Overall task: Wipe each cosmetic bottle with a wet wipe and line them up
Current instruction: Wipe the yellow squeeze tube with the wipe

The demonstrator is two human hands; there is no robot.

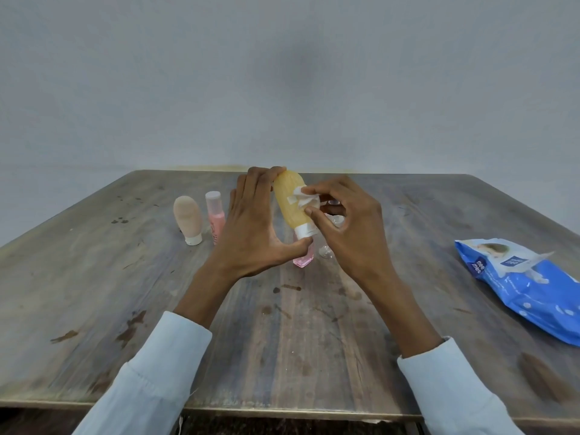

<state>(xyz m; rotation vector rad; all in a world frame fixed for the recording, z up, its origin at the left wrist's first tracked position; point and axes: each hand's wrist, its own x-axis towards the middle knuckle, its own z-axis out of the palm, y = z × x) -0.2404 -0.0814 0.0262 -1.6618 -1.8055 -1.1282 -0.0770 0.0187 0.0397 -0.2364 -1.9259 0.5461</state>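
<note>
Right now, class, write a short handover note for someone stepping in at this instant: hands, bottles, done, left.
Left hand holds the yellow bottle in the air, cap down. Right hand pinches the wipe against it.
Beige bottle and pink bottle stand side by side at the left.
Small pink bottle and clear bottle wait behind the hands.
Wipes pack lies at right.
Left: finish yellow, wipe the rest, line up.

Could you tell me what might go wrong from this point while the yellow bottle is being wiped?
1. The left hand holds the yellow bottle only by its ends, cap down, so pressure from the wipe in the right hand might make it slip.
2. If dropped, it could hit the pink bottle and clear bottle directly below.
3. Setting it down, the hand may knock the standing beige bottle.
</note>
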